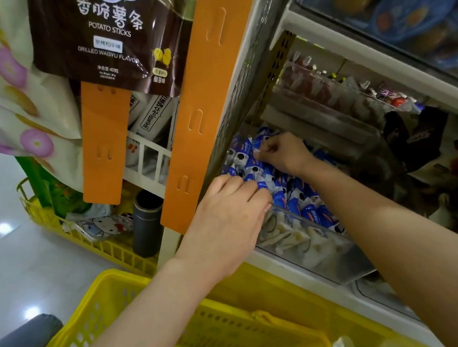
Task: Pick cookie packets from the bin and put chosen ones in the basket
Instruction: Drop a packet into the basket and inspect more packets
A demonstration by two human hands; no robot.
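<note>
Fingers (pixel 265 149) of my right hand (pixel 282 153) pinch 1 packet (pixel 259 140) in the bin (pixel 300 236); my left hand (pixel 226 213) curls over packets (pixel 296 202) just beside (clamped or not, I cannot tell); basket (pixel 104 290) below.

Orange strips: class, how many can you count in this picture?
2. The long orange strip runs down beside the bin; the short orange strip hangs left of it, below the potato sticks bag. Others may be hidden.
</note>
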